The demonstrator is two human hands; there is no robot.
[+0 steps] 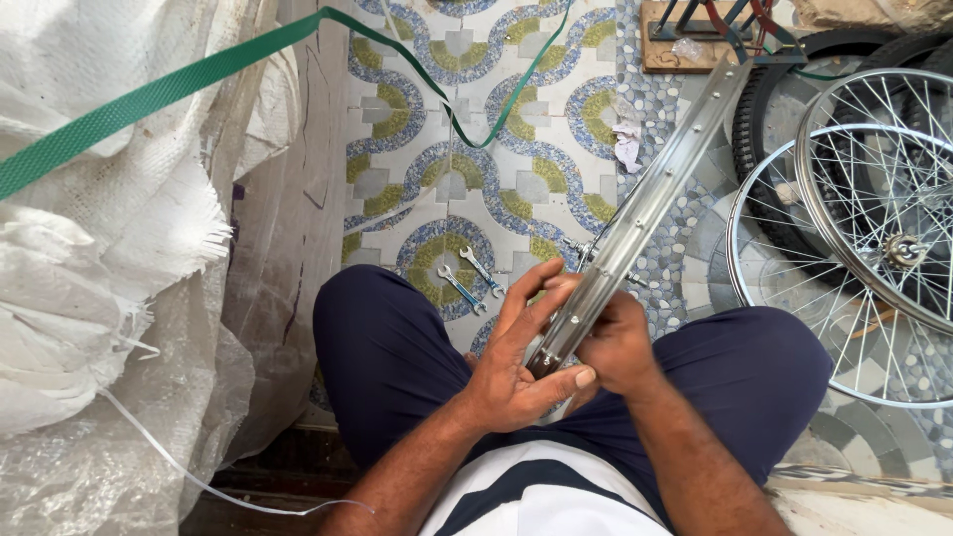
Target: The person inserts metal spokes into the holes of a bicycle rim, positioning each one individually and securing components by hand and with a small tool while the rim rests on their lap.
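Observation:
A silver bicycle wheel rim (650, 194) stands on edge between my knees, running from my lap up toward the top right. My left hand (516, 362) wraps the rim's near end from the left, thumb laid across it. My right hand (615, 342) grips the same end from the right, fingers curled behind the metal. The hub (586, 250) and spokes show only partly behind the rim. I sit with dark blue trousers over a patterned tile floor (452, 129).
Two small spanners (469, 278) lie on the tiles just ahead of my left knee. Spoked wheels (874, 228) and a tyre (769, 94) lean at the right. White woven sacks (109, 248) and a green strap (199, 74) fill the left side.

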